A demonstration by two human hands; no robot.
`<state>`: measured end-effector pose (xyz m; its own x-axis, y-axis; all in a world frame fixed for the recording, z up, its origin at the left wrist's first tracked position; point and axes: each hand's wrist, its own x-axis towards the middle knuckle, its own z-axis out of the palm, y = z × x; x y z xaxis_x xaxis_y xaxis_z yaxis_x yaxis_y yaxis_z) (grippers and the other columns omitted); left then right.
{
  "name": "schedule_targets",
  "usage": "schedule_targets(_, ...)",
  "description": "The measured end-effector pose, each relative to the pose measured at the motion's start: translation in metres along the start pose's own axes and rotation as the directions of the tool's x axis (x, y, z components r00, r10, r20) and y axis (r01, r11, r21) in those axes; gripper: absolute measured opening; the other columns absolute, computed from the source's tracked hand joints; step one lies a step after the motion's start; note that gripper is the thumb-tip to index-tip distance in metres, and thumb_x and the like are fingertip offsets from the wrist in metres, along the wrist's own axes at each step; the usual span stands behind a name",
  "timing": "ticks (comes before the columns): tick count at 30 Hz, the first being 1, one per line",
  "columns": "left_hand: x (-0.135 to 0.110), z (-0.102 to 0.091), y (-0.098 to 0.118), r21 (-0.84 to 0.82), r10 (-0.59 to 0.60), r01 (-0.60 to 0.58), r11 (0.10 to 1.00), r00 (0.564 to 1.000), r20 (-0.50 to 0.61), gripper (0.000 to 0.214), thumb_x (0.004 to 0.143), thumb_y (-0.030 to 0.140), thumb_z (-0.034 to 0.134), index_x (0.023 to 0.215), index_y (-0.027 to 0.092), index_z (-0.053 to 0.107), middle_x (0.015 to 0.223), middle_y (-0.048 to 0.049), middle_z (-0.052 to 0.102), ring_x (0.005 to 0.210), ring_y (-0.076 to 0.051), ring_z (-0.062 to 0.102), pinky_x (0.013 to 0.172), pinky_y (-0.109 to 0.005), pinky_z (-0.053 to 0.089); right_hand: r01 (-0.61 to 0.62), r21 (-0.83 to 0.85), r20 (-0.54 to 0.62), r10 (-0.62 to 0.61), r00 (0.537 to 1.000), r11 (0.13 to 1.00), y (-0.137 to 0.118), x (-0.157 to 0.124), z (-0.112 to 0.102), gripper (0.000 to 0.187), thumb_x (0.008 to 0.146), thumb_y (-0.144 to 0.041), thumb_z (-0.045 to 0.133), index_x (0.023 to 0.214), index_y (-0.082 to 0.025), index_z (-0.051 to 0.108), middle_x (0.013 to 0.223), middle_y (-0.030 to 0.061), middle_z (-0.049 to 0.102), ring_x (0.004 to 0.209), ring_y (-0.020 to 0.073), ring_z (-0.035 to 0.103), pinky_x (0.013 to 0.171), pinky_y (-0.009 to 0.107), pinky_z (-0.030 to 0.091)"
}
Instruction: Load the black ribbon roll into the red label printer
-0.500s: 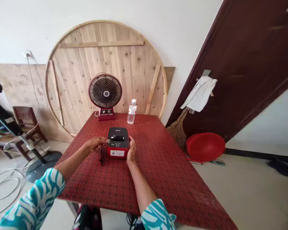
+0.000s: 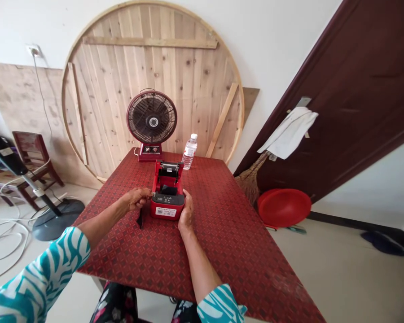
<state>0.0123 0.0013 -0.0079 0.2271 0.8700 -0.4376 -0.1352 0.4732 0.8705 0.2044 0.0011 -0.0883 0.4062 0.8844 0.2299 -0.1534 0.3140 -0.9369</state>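
A small red and black printer stands on the red patterned table, its lid swung up and back. My left hand presses against the printer's left side with fingers curled at a small latch; a dark strap hangs below it. My right hand lies against the printer's right side, fingers wrapped along it.
A red table fan and a water bottle stand at the table's far end before a round wooden board. A dark door with a white cloth, a broom and red basin are right. Chair and fan stand left.
The printer's lid has sprung open and now stands upright; before it was closed. Both hands stay at the printer's sides. The view shifted slightly.
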Motion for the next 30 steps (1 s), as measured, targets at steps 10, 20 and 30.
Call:
schedule_targets(10,-0.003,0.004,0.003,0.071,0.073,-0.070,0.995,0.997,-0.037,0.026,0.060,0.019,0.068,0.069,0.018,0.044,0.046,0.0113,0.042,0.031,0.000,0.024,0.034,-0.014,0.008,0.029,-0.022,-0.009,-0.029,1.000,0.999,0.008,0.007,-0.002,0.052,0.084,-0.055,0.040,0.110,-0.019,0.065,0.118,0.0083,0.066,0.113,0.0215,0.056,0.099,0.036,0.039)
schedule_targets(20,0.021,0.009,0.040,0.860,0.624,-0.395,0.323,0.772,0.120,0.019,0.077,0.018,0.058,0.087,0.019,0.074,0.084,-0.0017,0.074,0.076,-0.015,0.066,0.070,-0.022,0.048,-0.047,0.043,0.003,0.047,0.999,0.998,0.016,0.010,-0.001,0.049,0.081,-0.054,0.044,0.108,-0.021,0.067,0.119,0.0066,0.066,0.113,0.0212,0.057,0.101,0.035,0.038)
schedule_targets(30,0.060,0.043,0.066,0.965,0.334,-0.254,-0.065,0.906,0.261,0.025,0.063,0.008,0.070,0.079,0.026,0.076,0.088,-0.0048,0.076,0.092,-0.024,0.068,0.080,-0.028,0.050,-0.075,0.087,0.020,0.074,0.997,0.993,0.020,0.013,0.003,0.047,0.083,-0.053,0.044,0.108,-0.020,0.066,0.117,0.0068,0.067,0.113,0.0207,0.057,0.101,0.035,0.039)
